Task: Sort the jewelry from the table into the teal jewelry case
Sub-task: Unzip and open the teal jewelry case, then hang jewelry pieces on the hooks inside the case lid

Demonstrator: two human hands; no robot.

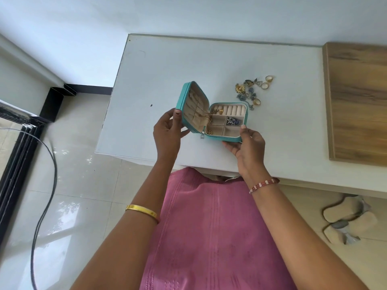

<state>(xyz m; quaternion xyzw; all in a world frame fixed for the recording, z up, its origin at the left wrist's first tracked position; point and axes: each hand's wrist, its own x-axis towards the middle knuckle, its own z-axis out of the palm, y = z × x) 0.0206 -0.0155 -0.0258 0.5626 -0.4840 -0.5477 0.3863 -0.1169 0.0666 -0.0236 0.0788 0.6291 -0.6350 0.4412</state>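
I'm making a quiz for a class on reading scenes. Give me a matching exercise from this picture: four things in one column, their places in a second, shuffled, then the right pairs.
Things
1. teal jewelry case
2. loose jewelry pile
3. wooden board
4. sandals

Places
A. on the floor, under the table's right part
B. held up over the table, open, between the left hand and the right hand
C. flat on the table's right end
D. on the white table, just beyond the case

Pairs: 1-B, 2-D, 3-C, 4-A
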